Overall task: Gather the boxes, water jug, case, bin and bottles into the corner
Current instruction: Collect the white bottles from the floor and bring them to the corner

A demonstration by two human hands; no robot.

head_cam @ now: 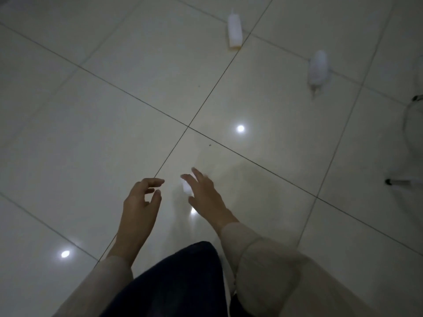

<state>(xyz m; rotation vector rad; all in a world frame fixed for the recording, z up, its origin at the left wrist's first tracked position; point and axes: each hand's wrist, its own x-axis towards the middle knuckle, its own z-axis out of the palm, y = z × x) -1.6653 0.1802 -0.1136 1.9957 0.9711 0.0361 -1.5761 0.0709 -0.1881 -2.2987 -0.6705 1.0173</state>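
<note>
Head view: a pale tiled floor [114, 133] with dark grout lines fills the frame, dim, with round light glints on it.
Left hand: the left hand [139, 202] hangs over the floor at about 7 o'clock from frame centre, fingers loosely curled, thumb and forefinger apart, gripping nothing.
Right hand: the right hand [203, 195] is at about 6 o'clock, just beside the left, fingers spread and relaxed; a small pale blurred patch shows at its fingertips, and I cannot tell whether it is an object or a reflection.
Sleeves: light beige sleeves [263, 259] cover both forearms; dark trousers [178, 282] show between them at the bottom edge.
First bottle: a white squeeze bottle [234, 30] lies on the floor at 12 o'clock, nozzle pointing away, across a grout line.
Second bottle: a translucent bottle [318, 67] lies at about 2 o'clock, blurred, nozzle toward the camera, well apart from the first and from both hands.
Right edge: a curved pale object [413, 129] and a thin leg with a dark foot [398, 182] sit at 3 o'clock, too cut off to identify.
</note>
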